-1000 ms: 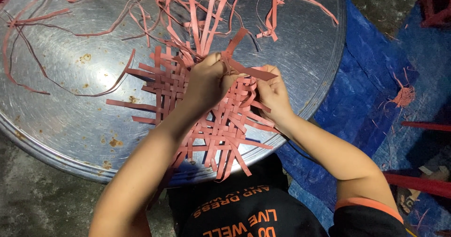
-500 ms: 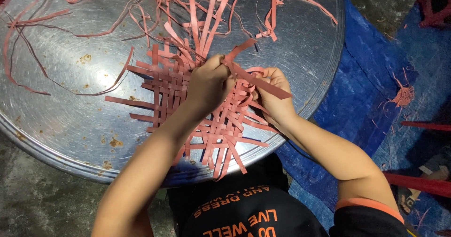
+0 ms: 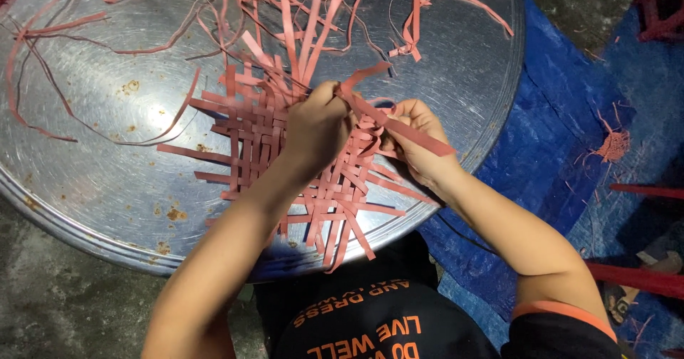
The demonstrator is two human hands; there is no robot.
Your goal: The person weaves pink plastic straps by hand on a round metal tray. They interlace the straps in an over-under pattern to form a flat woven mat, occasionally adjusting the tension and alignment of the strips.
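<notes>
Steel tray (image 3: 107, 209) (blue tarp (image 3: 556, 138) beside)

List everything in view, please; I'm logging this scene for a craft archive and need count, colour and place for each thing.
woven mat: one, pinkish red, partly woven, lying on the tray under both hands
loose strips: many, pinkish red, fanning from the mat toward the tray's far edge
tray: one, round, silver metal with rust spots, on the ground
tarp: one, blue, on the ground right of the tray
strip scraps: small clump, red, on the tarp
shirt: one, black with orange lettering, bottom centre
left hand: on the mat, fingers pinching a strip
right hand: beside it, holding the same strip
</notes>
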